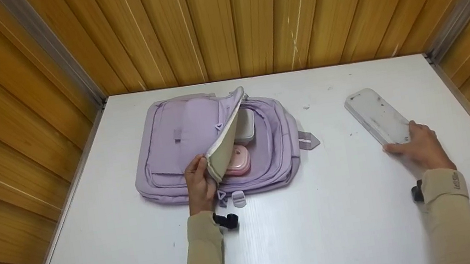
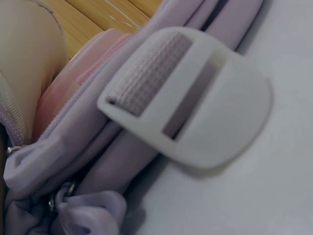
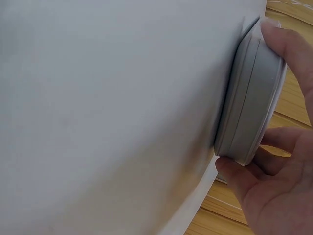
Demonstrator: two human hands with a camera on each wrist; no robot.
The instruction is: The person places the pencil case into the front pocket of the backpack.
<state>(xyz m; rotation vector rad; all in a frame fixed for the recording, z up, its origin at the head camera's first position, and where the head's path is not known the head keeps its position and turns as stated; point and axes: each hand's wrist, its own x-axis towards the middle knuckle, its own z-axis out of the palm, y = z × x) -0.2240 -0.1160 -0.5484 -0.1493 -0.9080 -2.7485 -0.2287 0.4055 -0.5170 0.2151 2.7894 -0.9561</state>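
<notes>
A lilac backpack [image 1: 196, 119] lies on its back on the white table, its main compartment unzipped. My left hand [image 1: 198, 184] pinches the edge of the front flap [image 1: 224, 147] and lifts it, cream lining showing. Inside sit a pink rounded box [image 1: 239, 161] and a white box [image 1: 245, 126], both partly hidden by the flap. To the right, my right hand [image 1: 426, 150] grips the near end of a long white case [image 1: 377, 115] with dark specks on top. Thumb and fingers span its two sides, and the right wrist view shows the case [image 3: 249, 98] close against the table.
A pale strap buckle [image 1: 239, 199] lies at the backpack's near side, large in the left wrist view beside a lilac zipper pull [image 2: 90, 213]. A grey strap tab [image 1: 309, 140] sticks out to the right. Wood-patterned walls [image 1: 237, 20] enclose the white table [image 1: 324, 230] at the back and sides.
</notes>
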